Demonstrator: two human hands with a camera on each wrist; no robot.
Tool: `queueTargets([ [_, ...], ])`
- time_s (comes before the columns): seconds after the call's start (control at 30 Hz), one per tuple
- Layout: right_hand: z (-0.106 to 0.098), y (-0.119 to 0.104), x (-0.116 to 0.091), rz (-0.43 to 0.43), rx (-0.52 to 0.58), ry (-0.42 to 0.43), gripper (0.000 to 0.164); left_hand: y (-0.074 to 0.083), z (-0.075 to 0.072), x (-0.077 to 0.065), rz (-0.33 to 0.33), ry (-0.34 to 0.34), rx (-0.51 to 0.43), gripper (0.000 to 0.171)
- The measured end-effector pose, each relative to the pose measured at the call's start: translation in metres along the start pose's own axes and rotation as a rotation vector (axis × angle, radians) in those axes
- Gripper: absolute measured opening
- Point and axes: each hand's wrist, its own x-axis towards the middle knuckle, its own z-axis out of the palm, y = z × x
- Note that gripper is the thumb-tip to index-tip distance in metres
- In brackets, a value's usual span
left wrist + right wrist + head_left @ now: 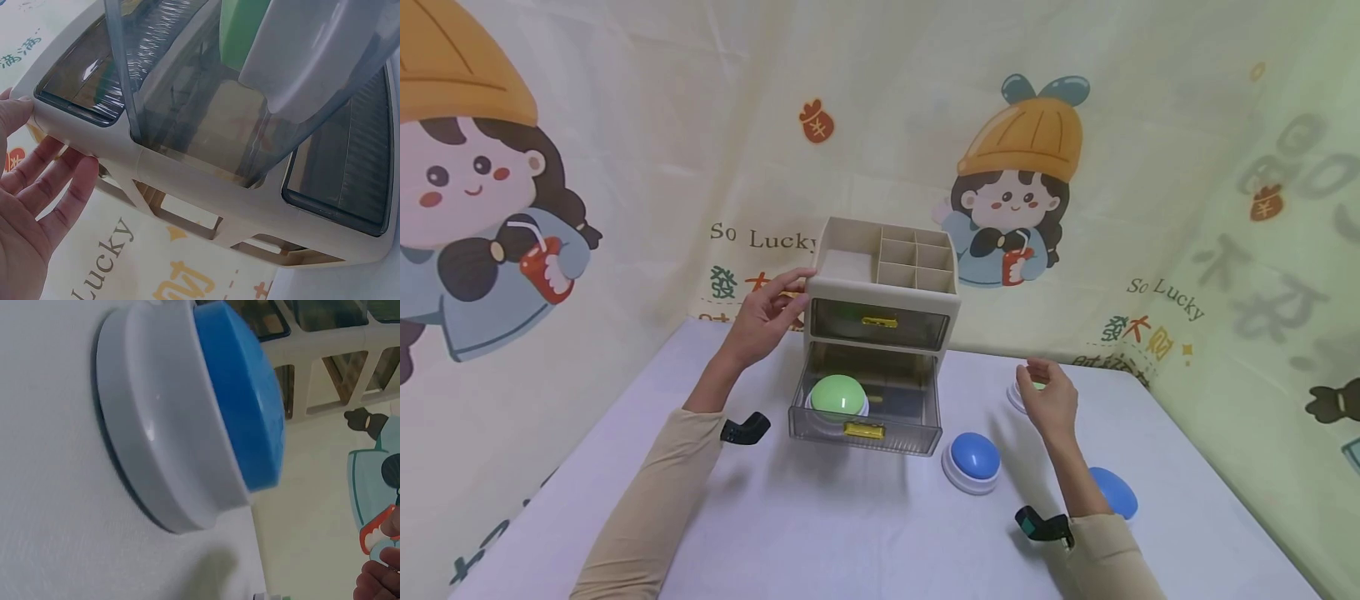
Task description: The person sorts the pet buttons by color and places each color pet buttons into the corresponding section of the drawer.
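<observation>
A beige desktop drawer unit (880, 287) stands on the white table. My left hand (762, 321) is at its upper left side, its fingertips (81, 181) and thumb touching the frame near the front edge. The smoky clear lower drawer (917, 437) is pulled out, with a green-topped push button (838, 395) inside at the left. The upper drawer (850, 325) is closed. My right hand (1050, 400) hovers, fingers loosely bent and holding nothing, in front of another green push button (1017, 398), which it partly hides.
A blue push button (974, 462) with a white base stands right of the pulled-out drawer; it fills much of the right wrist view. Another blue push button (1114, 492) is partly behind my right forearm. A printed cloth (880, 167) hangs behind the table.
</observation>
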Motion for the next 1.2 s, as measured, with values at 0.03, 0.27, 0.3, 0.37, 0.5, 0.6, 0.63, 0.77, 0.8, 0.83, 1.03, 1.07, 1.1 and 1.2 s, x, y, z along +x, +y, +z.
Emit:
queueTargets([
  [0.03,0.0,0.0,0.0,0.006,-0.008,-0.003,0.03,0.0,0.0,0.0,0.0,-0.001,0.0,0.045],
  [0.27,-0.001,0.005,0.001,0.043,-0.087,-0.037,0.034,0.0,0.001,-0.001,-0.011,0.001,-0.002,0.045],
  [0.3,-0.001,0.006,0.001,0.045,-0.097,-0.037,0.035,0.0,0.001,-0.001,-0.011,0.001,-0.002,0.045],
  [0.37,0.0,0.009,0.003,0.05,-0.117,-0.035,0.036,0.0,0.001,-0.001,-0.011,0.001,-0.003,0.045],
  [0.5,0.002,0.016,0.006,0.075,-0.154,-0.028,0.039,-0.001,0.001,0.0,-0.012,0.001,0.001,0.045],
  [0.6,0.004,0.02,0.008,0.109,-0.177,-0.033,0.043,-0.002,0.001,0.0,-0.013,0.001,0.003,0.045],
  [0.63,0.004,0.021,0.008,0.119,-0.182,-0.037,0.044,-0.002,0.001,0.0,-0.012,0.0,0.002,0.045],
  [0.77,0.006,0.025,0.01,0.173,-0.167,-0.058,0.05,-0.002,0.0,0.0,-0.008,0.001,-0.001,0.044],
  [0.8,0.007,0.026,0.01,0.184,-0.16,-0.06,0.051,-0.002,0.0,0.0,-0.006,0.0,-0.002,0.044],
  [0.83,0.008,0.027,0.011,0.197,-0.156,-0.064,0.053,-0.002,0.0,0.0,-0.005,0.0,-0.002,0.044],
  [1.03,0.013,0.035,0.011,0.304,-0.125,-0.097,0.063,-0.003,0.0,0.001,0.004,-0.002,-0.001,0.044],
  [1.07,0.013,0.036,0.011,0.319,-0.118,-0.102,0.065,-0.003,0.0,0.001,0.005,-0.002,-0.001,0.044],
  [1.1,0.014,0.037,0.011,0.332,-0.11,-0.108,0.067,-0.003,0.0,0.001,0.006,-0.003,-0.001,0.044],
  [1.2,0.015,0.039,0.011,0.359,-0.1,-0.119,0.072,-0.003,0.0,0.001,0.005,-0.002,-0.001,0.044],
])
